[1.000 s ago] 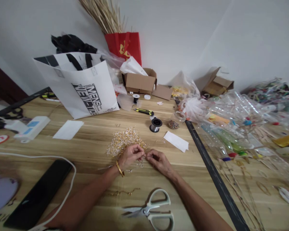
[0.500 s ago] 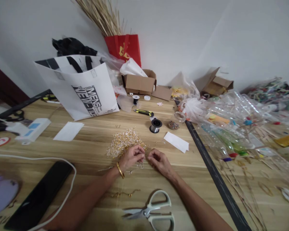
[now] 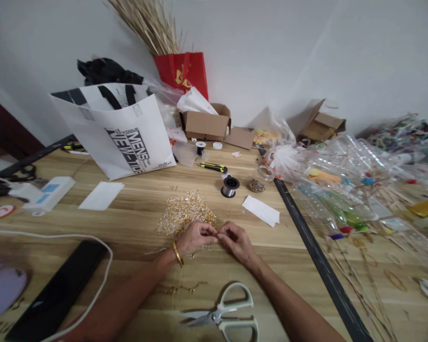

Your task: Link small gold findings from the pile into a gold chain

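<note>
My left hand (image 3: pixel 197 237), with a gold bangle (image 3: pixel 177 254) at the wrist, is closed in a pinch at the near edge of a pile of gold and clear beads (image 3: pixel 185 211). Opposite it, my right hand (image 3: pixel 236 241) pinches too, and the fingertips of both hands meet. What lies between them is too small to make out. Some clear beads (image 3: pixel 207 247) show just under the left fingers. Closer to me lie a short gold chain (image 3: pixel 183 288) and pale-handled scissors (image 3: pixel 223 311) with their blades pointing left.
Beyond the beads stand a wire spool (image 3: pixel 230 186), a jar of small beads (image 3: pixel 260 179) and a yellow-black cutter (image 3: pixel 212 167). White paper (image 3: pixel 262 210) lies right. A phone (image 3: pixel 57 289) and white cable (image 3: pixel 109 266) are at left; plastic bottles (image 3: pixel 328 209) crowd the right.
My right hand's fingertips have come left to meet those of my left hand, closing the small gap between them. The left hand has dipped slightly toward me. The scissors and bead pile stay put.
</note>
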Demonstrator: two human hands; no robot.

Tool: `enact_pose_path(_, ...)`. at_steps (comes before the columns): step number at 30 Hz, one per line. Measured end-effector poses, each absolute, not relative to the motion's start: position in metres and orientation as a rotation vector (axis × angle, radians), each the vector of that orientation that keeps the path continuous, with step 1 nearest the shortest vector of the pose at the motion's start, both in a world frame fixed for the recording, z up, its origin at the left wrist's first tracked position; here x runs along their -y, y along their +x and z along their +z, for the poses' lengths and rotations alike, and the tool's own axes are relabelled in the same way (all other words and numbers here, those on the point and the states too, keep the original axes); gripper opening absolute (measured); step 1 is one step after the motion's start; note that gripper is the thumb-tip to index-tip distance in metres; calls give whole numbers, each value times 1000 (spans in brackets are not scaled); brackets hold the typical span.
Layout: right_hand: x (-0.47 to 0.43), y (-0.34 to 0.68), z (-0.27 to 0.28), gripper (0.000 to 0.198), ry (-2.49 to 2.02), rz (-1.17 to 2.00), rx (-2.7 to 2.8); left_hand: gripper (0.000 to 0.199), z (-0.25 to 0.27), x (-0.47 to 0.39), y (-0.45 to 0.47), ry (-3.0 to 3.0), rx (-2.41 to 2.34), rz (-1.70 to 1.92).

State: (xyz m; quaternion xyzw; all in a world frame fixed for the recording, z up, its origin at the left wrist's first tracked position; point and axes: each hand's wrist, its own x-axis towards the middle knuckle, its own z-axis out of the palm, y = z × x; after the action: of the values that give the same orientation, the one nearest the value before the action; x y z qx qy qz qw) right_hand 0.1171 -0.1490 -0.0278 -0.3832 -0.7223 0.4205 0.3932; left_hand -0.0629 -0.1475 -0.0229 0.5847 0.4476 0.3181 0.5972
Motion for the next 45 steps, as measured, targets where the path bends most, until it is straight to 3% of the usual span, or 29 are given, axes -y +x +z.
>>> enact_pose_path(11,154,114,-26,10,-914,800,1870,20,-24,150,-60,1326,-1035,778)
enact_pose_path(14,154,115,-30,21,-952,652,1711,24,-18,149,-61,1224,-1017,820)
enact_pose_path(17,153,117,-34,17,-961,575,1725,29,-15,147,-63,1161,-1005,861)
enact_pose_path(27,151,114,-27,20,-838,734,2018,27,-14,147,-62,1144,-987,875)
enact_pose_path(34,149,113,-27,10,-843,767,1992,25,-13,148,-62,1162,-964,870)
enact_pose_path(45,150,113,-27,11,-867,731,1971,28,-14,148,-60,1154,-992,897)
